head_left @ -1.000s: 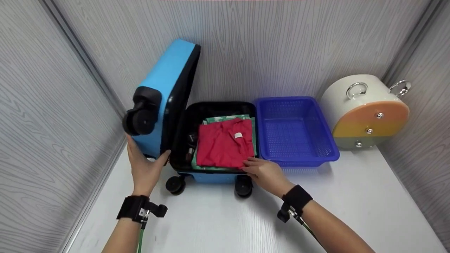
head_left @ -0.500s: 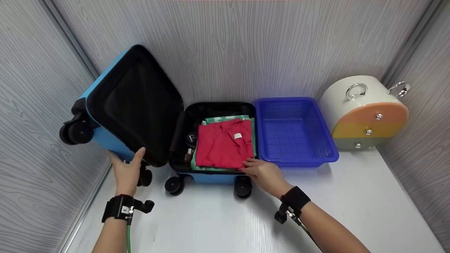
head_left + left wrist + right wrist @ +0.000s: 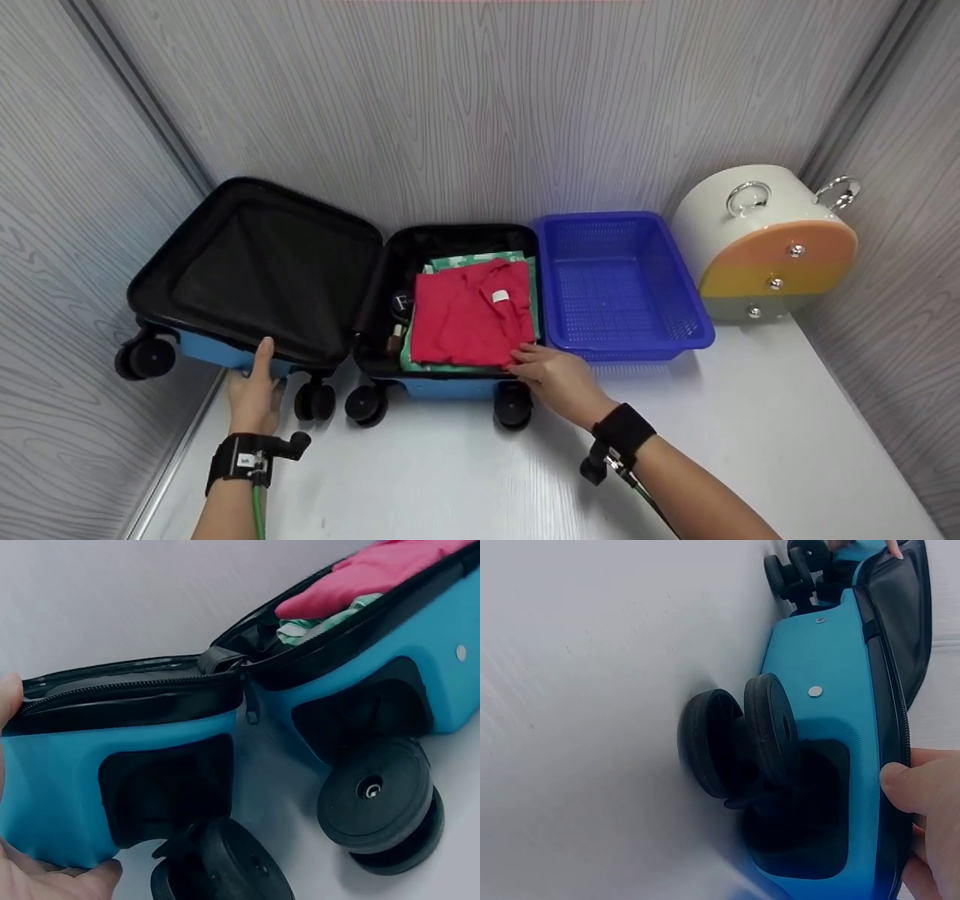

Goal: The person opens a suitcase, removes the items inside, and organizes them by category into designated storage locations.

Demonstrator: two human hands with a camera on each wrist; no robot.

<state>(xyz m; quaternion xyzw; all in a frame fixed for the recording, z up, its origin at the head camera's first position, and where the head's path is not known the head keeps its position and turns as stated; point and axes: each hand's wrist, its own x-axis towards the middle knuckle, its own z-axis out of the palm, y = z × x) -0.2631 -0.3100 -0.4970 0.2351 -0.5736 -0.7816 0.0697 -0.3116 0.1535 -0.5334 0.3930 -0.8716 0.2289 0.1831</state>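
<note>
A small blue suitcase (image 3: 450, 388) lies unfolded in the head view, its black-lined lid (image 3: 262, 281) swung out to the left. My left hand (image 3: 253, 394) holds the lid's front edge, thumb over the rim and fingers underneath. At the front right corner of the base, my right hand (image 3: 566, 384) grips the black rim; the right wrist view shows the thumb (image 3: 906, 784) on its outer side. A folded red garment (image 3: 469, 322) rests on green patterned cloth (image 3: 480, 259) inside the base. Left of them sit a round black item (image 3: 401, 304) and a small brown bottle (image 3: 395, 341).
A blue plastic basket (image 3: 622, 349) stands against the suitcase's right side. Farther right is a white rounded box (image 3: 712, 199) with coloured drawers and metal rings. Walls rise behind and at both sides. Black wheels (image 3: 365, 405) stick out at the suitcase's front.
The lid has swung from nearly upright down to the left, with my left hand moving left and lower along with it. My right hand stays at the base's corner.
</note>
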